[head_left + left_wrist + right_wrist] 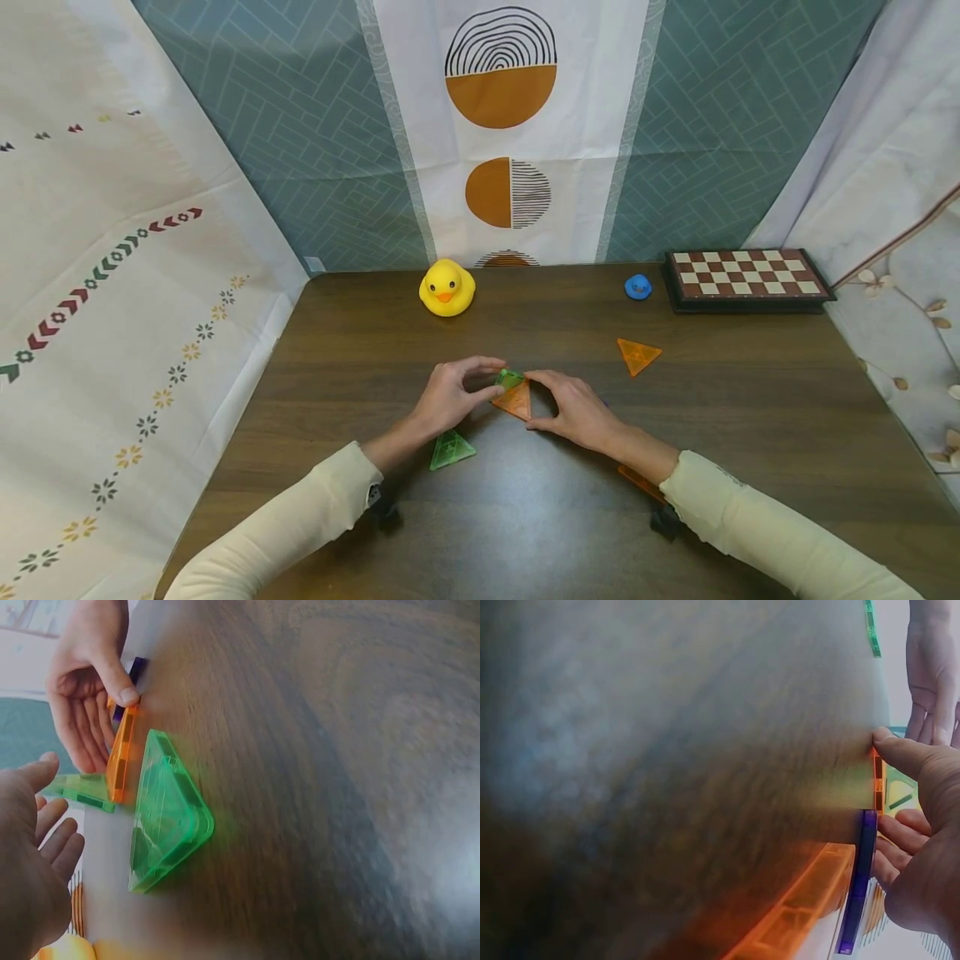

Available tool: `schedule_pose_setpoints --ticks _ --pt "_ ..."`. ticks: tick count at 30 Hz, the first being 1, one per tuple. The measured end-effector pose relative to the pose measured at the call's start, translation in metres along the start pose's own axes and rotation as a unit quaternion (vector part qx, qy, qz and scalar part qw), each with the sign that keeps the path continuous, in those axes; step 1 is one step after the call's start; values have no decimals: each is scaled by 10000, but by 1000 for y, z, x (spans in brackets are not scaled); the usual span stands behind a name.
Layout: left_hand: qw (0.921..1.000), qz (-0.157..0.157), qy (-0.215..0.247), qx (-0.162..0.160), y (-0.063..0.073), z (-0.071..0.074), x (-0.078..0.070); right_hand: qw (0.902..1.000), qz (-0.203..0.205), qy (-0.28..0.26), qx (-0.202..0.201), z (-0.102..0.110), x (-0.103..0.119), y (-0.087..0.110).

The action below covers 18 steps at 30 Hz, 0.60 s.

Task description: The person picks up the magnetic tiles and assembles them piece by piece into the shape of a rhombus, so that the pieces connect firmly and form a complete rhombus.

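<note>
Over the middle of the table, my left hand (448, 398) pinches a small translucent green triangular tile (510, 380) between thumb and fingers. My right hand (581, 411) holds an orange triangular tile (515, 401) at its right side, thumb at the near corner and index finger at the far one. The two tiles meet edge to edge. Beneath my left wrist lies another green triangular tile (169, 817). A purple tile (857, 885) stands out near my right hand in the right wrist view, mostly hidden behind the hand in the head view.
One orange triangle (639, 356) lies right of centre; another orange tile (641, 483) is partly covered by my right forearm. Along the back stand a yellow rubber duck (447, 288), a small blue duck (637, 287) and a checkered board box (748, 281).
</note>
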<state>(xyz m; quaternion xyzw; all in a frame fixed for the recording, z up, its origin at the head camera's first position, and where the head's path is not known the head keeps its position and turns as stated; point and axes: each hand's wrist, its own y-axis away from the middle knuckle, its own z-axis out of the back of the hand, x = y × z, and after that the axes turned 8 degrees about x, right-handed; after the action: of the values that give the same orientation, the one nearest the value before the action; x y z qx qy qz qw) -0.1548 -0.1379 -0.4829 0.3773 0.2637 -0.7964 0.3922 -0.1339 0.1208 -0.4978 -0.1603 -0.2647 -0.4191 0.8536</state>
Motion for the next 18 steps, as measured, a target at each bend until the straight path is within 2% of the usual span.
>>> schedule_pose_setpoints --ticks 7,13,18 --pt "9985 -198 -218 461 8 12 2 10000 15 58 4 1 1 -1" --pt "9945 -306 -500 870 27 24 3 9999 -51 64 121 2 3 -1" --pt "9917 -306 -663 1061 43 34 3 9999 -60 5 94 2 4 0"
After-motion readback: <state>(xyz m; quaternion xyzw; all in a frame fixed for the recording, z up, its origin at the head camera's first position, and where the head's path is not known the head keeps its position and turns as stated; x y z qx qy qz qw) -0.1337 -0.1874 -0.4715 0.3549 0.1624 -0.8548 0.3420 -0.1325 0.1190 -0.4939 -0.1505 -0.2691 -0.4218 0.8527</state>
